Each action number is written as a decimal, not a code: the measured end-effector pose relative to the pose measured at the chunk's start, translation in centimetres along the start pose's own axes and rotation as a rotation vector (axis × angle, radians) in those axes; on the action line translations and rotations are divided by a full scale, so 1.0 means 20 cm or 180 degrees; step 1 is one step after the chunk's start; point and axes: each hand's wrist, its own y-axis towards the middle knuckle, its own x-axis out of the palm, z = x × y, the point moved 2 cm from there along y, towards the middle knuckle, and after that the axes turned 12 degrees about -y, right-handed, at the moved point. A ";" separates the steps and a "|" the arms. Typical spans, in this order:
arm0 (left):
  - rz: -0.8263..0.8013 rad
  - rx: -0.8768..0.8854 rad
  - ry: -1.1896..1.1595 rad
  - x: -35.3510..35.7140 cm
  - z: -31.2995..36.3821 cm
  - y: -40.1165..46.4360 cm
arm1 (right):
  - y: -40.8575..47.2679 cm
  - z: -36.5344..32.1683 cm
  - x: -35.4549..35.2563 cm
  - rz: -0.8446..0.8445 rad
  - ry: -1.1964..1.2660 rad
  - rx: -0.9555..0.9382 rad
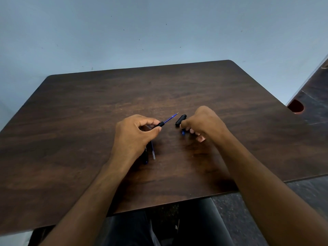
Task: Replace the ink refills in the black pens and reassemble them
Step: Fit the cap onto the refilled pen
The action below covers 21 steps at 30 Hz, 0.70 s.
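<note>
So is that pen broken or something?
Not broken, it looks taken apart. The left hand holds the black pen barrel with its blue refill sticking out bare, and the right hand holds the black front piece apart from it. Nothing looks spilled on the table.

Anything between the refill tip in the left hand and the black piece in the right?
Nothing visible. The blue refill sticks out of the black barrel held by the left hand; bare table shows between its tip and the black piece in the right hand.
</note>
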 end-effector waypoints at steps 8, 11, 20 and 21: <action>0.0007 0.0082 0.0011 0.00 -0.02 0.01 | -0.05 0.04 0.00 -0.0552 0.2686 -0.0201; -0.0001 0.0098 0.0020 0.00 -0.02 0.00 | -0.06 0.05 0.00 -0.0566 0.3102 -0.0291; 0.0021 0.0059 -0.0002 0.00 -0.02 0.01 | -0.08 0.04 0.01 -0.0376 0.3353 -0.0313; 0.0015 0.0057 0.0003 0.01 -0.02 0.01 | -0.08 0.04 0.01 -0.0391 0.3332 -0.0328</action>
